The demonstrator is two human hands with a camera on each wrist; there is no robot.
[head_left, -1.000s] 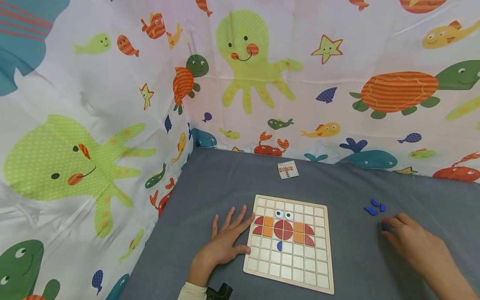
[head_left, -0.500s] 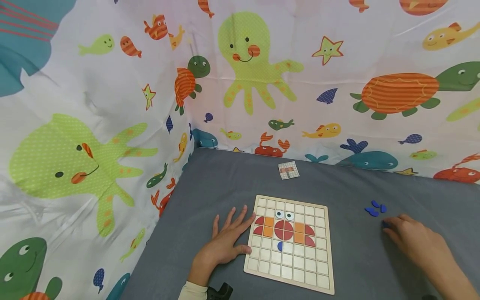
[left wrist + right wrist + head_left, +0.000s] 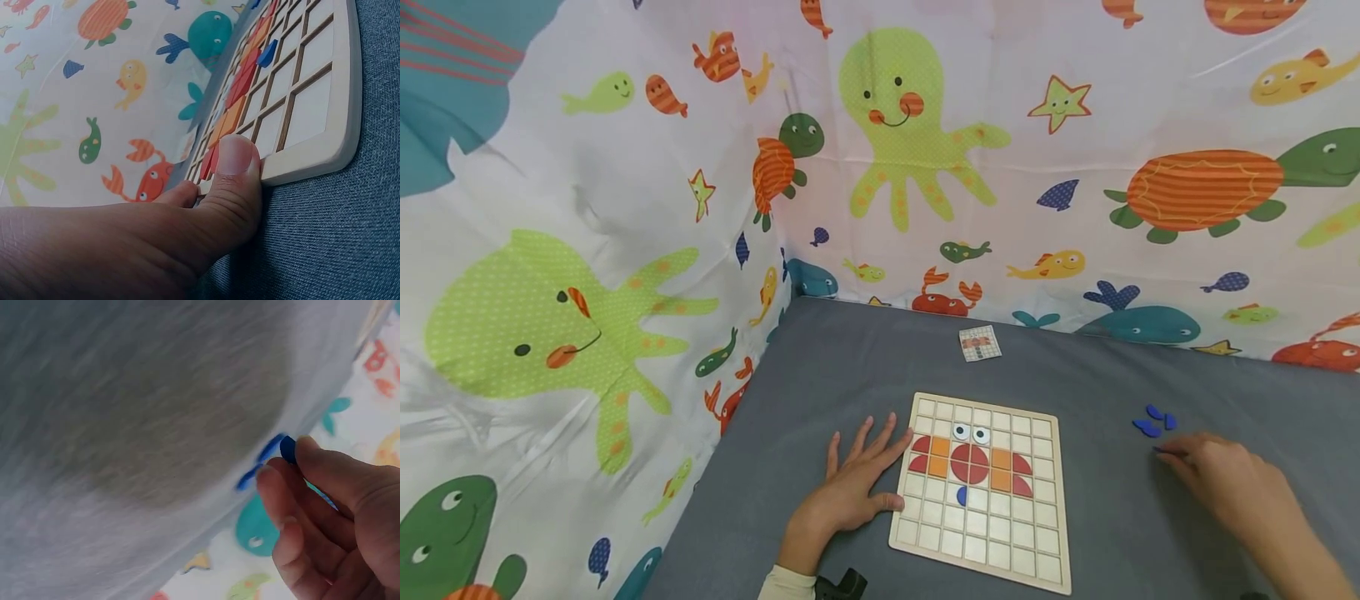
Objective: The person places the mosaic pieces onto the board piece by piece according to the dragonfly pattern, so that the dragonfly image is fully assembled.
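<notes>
A wooden grid board (image 3: 1015, 531) lies on the grey cloth, bearing red quarter-round pieces, orange squares, two round eye pieces (image 3: 961, 432) and one blue piece (image 3: 962, 496). My left hand (image 3: 846, 496) rests at the board's left edge with fingers spread; in the left wrist view its thumb (image 3: 234, 169) touches the rim. Off to the right, my right hand (image 3: 1225, 475) pinches a small blue curved-edge piece (image 3: 287, 450) between thumb and fingers, above the cloth. Just beyond those fingertips lie several loose blue pieces (image 3: 1147, 428).
Behind the board lies a small printed card (image 3: 980, 343) with a grid picture. A white curtain (image 3: 985, 75) with printed sea animals hangs along the back and left sides of the grey surface (image 3: 850, 358).
The blue piece in my right hand has turned so that it shows thinner, and the fingertips have shifted slightly left. My left hand stays by the board.
</notes>
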